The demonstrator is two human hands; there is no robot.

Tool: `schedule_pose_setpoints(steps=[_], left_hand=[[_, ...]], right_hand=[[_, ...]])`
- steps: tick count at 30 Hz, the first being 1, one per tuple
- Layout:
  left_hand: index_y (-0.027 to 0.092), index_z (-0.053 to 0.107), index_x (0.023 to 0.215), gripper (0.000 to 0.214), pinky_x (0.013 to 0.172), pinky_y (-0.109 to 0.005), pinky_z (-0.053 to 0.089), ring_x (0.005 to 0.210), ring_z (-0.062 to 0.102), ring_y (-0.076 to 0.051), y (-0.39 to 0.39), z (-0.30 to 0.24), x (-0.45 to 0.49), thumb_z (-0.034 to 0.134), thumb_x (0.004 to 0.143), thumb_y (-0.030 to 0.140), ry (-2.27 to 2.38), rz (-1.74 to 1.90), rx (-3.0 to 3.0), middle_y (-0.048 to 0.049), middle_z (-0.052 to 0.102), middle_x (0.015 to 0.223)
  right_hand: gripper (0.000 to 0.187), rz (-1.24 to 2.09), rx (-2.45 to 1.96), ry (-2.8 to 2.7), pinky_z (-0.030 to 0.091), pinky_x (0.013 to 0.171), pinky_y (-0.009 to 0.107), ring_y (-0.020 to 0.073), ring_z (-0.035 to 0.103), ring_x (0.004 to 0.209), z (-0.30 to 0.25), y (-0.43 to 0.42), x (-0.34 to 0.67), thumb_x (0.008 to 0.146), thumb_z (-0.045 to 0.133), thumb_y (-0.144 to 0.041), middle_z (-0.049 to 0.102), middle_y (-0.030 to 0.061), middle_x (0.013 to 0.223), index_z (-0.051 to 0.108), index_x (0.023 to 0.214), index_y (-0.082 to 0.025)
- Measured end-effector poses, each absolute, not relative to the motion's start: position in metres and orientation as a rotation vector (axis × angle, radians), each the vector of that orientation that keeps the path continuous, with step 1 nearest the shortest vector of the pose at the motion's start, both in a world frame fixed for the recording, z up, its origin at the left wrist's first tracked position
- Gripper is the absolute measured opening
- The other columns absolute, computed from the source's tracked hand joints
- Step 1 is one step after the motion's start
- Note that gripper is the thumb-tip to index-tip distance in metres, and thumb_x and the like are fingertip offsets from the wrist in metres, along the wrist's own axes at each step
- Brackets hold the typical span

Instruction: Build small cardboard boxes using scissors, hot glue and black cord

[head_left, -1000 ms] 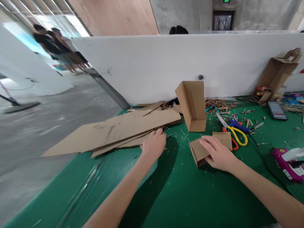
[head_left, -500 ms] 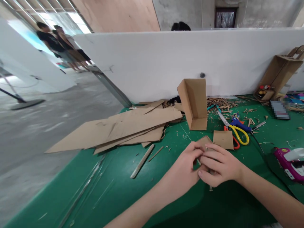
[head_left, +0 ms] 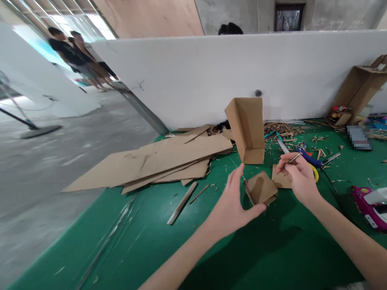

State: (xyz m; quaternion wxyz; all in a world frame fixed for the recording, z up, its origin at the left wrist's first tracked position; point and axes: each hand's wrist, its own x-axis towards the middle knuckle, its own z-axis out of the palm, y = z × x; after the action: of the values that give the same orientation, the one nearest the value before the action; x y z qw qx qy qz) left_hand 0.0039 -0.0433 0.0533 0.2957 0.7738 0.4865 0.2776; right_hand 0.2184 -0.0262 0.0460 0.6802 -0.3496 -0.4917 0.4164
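My left hand (head_left: 234, 205) holds a small folded cardboard piece (head_left: 261, 188) between thumb and fingers, just above the green table (head_left: 145, 241). My right hand (head_left: 298, 175) is closed in a pinch on a thin stick (head_left: 294, 158), raised a little to the right of the small piece. A flat cardboard square (head_left: 279, 180) lies under my right hand. An upright open cardboard box (head_left: 248, 129) stands just behind both hands. Yellow-handled scissors (head_left: 314, 171) lie partly hidden behind my right hand.
A pile of long cardboard sheets (head_left: 157, 161) overhangs the table's left edge. A thin strip (head_left: 182, 203) lies in front of it. Scraps (head_left: 284, 131) litter the back by the white partition (head_left: 196, 76). A pink glue gun (head_left: 370, 201) sits right. Two people (head_left: 75, 56) stand far left.
My left hand came from the cardboard pile to the small piece and now holds it alone. My right hand let go of it and lifted away to the right, pinching a thin stick.
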Motion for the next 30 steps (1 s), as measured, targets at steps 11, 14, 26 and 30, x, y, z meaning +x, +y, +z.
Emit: schedule_pose_setpoints(steps=[11,14,26,30], left_hand=[[0.018,0.039,0.136,0.077,0.098,-0.052,0.048,0.121,0.057,-0.034,-0.037,0.032,0.022,0.074,0.073,0.044,1.238,0.813,1.978,-0.0181,0.056,0.134],[0.018,0.046,0.124,0.06,0.09,-0.048,0.052,0.11,0.061,-0.031,-0.036,0.032,0.021,0.071,0.075,0.042,1.2,0.788,2.021,-0.0151,0.06,0.122],[0.022,0.057,0.111,0.059,0.094,-0.051,0.049,0.111,0.057,-0.034,-0.072,0.036,0.0,0.08,0.068,0.054,1.454,1.104,1.954,-0.0118,0.055,0.114],[0.022,0.057,0.12,0.053,0.048,-0.027,0.047,0.064,0.06,-0.014,-0.116,0.034,0.026,0.064,0.083,0.06,0.967,0.769,0.994,-0.0087,0.059,0.107]], right_hand=[[0.074,1.747,-0.477,-0.937,0.015,0.044,0.028,0.0076,0.018,0.041,0.08,0.0,0.17,0.082,0.057,-0.071,0.018,-0.007,0.04,0.029,0.036,-0.021],[0.072,1.749,-0.523,-0.916,0.01,0.042,0.027,0.0063,0.015,0.038,0.07,0.004,0.162,0.082,0.06,-0.067,0.016,-0.0087,0.038,0.027,0.036,-0.022],[0.073,1.589,-0.485,-0.921,0.013,0.044,0.028,0.0069,0.018,0.039,0.07,0.008,0.163,0.08,0.061,-0.068,0.019,-0.0076,0.038,0.031,0.034,-0.021],[0.07,1.591,-0.427,-0.885,0.012,0.045,0.029,0.0073,0.016,0.04,0.075,0.01,0.167,0.081,0.061,-0.064,0.02,-0.0072,0.038,0.032,0.034,-0.021]])
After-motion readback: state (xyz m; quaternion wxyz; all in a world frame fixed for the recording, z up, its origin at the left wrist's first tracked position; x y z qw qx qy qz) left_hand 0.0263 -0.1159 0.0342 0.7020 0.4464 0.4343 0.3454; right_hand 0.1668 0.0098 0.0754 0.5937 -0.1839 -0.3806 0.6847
